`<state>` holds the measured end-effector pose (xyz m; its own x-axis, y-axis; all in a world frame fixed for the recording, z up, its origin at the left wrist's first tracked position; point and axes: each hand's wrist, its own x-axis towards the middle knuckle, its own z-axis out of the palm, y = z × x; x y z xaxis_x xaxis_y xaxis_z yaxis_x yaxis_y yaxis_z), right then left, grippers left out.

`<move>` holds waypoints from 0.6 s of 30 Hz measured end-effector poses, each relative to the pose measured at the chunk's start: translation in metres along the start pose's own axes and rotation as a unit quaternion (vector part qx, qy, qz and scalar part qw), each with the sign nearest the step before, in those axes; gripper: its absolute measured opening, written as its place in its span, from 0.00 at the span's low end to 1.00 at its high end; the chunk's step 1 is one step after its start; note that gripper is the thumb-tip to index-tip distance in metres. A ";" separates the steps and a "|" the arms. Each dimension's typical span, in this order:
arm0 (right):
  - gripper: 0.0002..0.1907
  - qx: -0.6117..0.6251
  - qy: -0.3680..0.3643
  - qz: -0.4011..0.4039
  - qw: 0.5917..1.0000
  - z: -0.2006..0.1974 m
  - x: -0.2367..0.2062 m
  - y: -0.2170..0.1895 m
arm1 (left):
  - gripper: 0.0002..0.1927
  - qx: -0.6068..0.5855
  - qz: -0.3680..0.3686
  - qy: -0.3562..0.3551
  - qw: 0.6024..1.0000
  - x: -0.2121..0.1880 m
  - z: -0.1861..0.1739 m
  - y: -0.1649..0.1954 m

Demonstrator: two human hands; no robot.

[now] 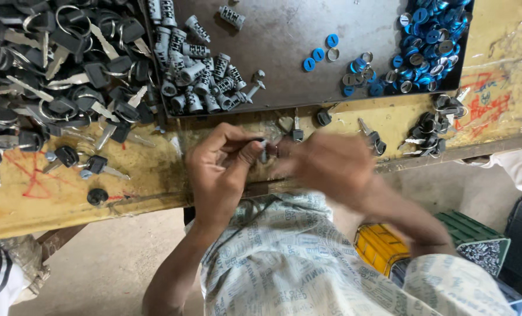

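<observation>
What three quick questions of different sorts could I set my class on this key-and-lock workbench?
1. True or false: the blue caps lie heaped at the right end of the dark metal tray.
2. Multiple choice: what is piled on the bench to the left of the tray? A) black-headed keys B) screwdrivers C) paint tins
3. Fill in: the left hand pinches a small metal part in front of the grey lock ______.

Key
1. True.
2. A.
3. Cylinders. The right hand beside it is blurred, so its grip cannot be read.
</observation>
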<state>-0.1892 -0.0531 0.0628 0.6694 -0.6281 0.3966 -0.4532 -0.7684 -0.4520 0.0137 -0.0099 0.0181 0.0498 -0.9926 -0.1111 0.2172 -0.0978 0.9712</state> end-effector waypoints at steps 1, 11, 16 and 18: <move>0.12 -0.043 -0.017 0.077 0.996 -0.015 0.006 0.010 | 0.00 0.017 0.026 0.022 0.999 -0.001 -0.001 -0.004; 0.10 -0.183 -0.092 0.115 0.972 -0.010 0.045 0.073 | 0.05 0.038 0.099 0.105 0.989 -0.010 0.004 -0.014; 0.09 -0.137 -0.064 0.151 0.977 -0.034 0.051 0.053 | 0.07 0.048 0.127 0.106 0.985 -0.008 0.003 -0.018; 0.11 -0.183 -0.087 0.107 0.973 -0.039 0.057 0.051 | 0.08 0.025 0.119 0.103 0.987 -0.007 0.003 -0.020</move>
<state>-0.1971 -0.1329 0.0933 0.6114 -0.7732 0.1685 -0.7519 -0.6340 -0.1811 0.0061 -0.0016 0.0004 0.2913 -0.9527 0.0863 0.1269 0.1280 0.9836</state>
